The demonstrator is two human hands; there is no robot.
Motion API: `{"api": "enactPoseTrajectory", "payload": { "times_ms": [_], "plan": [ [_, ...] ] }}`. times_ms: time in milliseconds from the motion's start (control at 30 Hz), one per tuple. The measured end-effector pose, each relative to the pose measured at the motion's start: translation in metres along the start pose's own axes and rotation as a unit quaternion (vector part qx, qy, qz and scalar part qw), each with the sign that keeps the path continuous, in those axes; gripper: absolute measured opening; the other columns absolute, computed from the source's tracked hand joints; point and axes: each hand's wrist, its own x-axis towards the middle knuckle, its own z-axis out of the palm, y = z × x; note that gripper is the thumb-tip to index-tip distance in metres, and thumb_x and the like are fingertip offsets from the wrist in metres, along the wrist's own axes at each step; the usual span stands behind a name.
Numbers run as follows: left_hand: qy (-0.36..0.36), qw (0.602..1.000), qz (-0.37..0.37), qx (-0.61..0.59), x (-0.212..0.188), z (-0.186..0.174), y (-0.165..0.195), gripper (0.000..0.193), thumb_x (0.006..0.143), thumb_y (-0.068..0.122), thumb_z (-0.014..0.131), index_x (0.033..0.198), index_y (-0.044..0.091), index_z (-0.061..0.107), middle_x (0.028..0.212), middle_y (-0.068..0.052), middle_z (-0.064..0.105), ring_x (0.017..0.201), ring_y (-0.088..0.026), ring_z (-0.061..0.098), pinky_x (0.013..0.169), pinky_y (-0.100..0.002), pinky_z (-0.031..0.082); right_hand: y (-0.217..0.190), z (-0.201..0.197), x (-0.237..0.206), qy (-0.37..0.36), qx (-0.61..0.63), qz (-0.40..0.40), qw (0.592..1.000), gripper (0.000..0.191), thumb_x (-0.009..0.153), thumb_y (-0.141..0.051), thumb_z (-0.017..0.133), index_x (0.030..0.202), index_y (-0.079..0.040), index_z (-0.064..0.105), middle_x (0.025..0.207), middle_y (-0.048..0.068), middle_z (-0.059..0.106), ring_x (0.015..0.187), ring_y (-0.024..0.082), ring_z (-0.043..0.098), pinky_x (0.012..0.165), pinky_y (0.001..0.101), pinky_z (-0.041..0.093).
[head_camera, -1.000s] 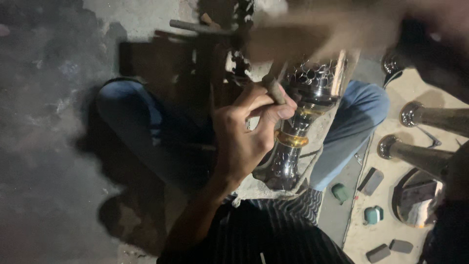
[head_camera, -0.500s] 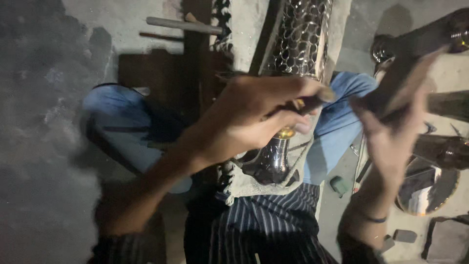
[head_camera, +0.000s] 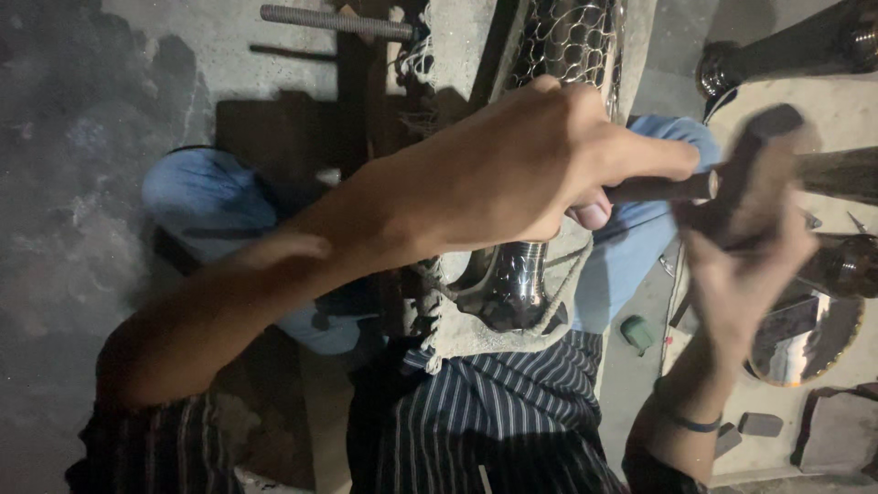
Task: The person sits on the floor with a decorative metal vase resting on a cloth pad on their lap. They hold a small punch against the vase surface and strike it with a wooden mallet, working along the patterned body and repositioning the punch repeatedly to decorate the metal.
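**A:** Where are your hands just now?

**B:** Your left hand (head_camera: 521, 174) is up in the middle of the view, fingers curled shut around a thin dark tool (head_camera: 658, 188). The tool's shaft sticks out to the right from under your fingers, and your thumb nail shows just beneath it.

**A:** And the other one?

**B:** Your right hand (head_camera: 745, 238) is at the right, blurred. Its fingers reach up to the far end of that same tool and seem to touch it, but you cannot tell from this view whether they are closed on it or spread. A dark band sits on that wrist.

**A:** Where is the piece you are working on?

**B:** The shiny metal vessel (head_camera: 517, 284) lies across your lap, between your blue-clad knees (head_camera: 206, 197). Its narrow polished neck points toward your striped shirt (head_camera: 494, 412), and its body, patterned like scales (head_camera: 572, 41), runs up and away behind your left hand. A frayed grey cloth (head_camera: 457, 325) lies under and around the neck.

**A:** Anything else nearby?

**B:** On the pale floor at the right lie more polished metal pieces, a round shiny disc (head_camera: 805, 338), a small green block (head_camera: 638, 331) and some dark blocks. A threaded rod (head_camera: 334, 20) lies at the top left.
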Motion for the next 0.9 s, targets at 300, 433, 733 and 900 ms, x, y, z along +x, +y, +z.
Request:
{"api": "enactPoseTrajectory", "payload": {
  "times_ms": [300, 433, 733, 900],
  "plan": [
    [-0.022, 0.998, 0.019, 0.061, -0.002, -0.004, -0.001, 0.049, 0.091, 0.005, 0.076, 0.138, 0.002, 0.062, 0.092, -0.017, 0.070, 0.087, -0.020, 0.081, 0.064, -0.020, 0.064, 0.051, -0.038, -0.028, -0.002, 0.000, -0.060, 0.998, 0.052, 0.105, 0.017, 0.074, 0.143, 0.000, 0.043, 0.109, 0.012, 0.058, 0.094, 0.017, 0.056, 0.090, 0.0278, 0.049],
    [-0.026, 0.998, 0.020, 0.059, -0.001, -0.005, -0.001, 0.043, 0.097, 0.004, 0.073, 0.139, 0.003, 0.062, 0.097, -0.018, 0.070, 0.088, -0.020, 0.080, 0.060, -0.017, 0.064, 0.048, -0.037, -0.033, 0.012, 0.037, -0.062, 0.997, 0.061, 0.106, 0.017, 0.070, 0.153, -0.001, 0.036, 0.112, 0.015, 0.061, 0.091, 0.018, 0.061, 0.087, 0.0280, 0.054],
    [-0.070, 0.996, 0.042, 0.035, 0.000, -0.008, -0.003, 0.038, 0.101, 0.002, 0.067, 0.139, 0.003, 0.061, 0.096, -0.019, 0.076, 0.091, -0.020, 0.080, 0.061, -0.020, 0.060, 0.033, -0.016, -0.028, 0.116, 0.025, -0.089, 0.989, 0.042, 0.107, 0.019, 0.068, 0.139, 0.001, 0.049, 0.119, 0.017, 0.054, 0.100, 0.023, 0.058, 0.088, 0.0342, 0.055],
    [-0.074, 0.994, 0.072, 0.043, -0.004, -0.010, -0.004, 0.042, 0.100, -0.002, 0.067, 0.141, 0.005, 0.061, 0.098, -0.019, 0.077, 0.095, -0.020, 0.080, 0.072, -0.022, 0.067, 0.045, -0.018, -0.033, 0.153, 0.130, -0.058, 0.978, 0.053, 0.103, 0.018, 0.065, 0.146, -0.002, 0.040, 0.127, 0.016, 0.054, 0.107, 0.025, 0.058, 0.100, 0.0385, 0.056]
  ]
}}
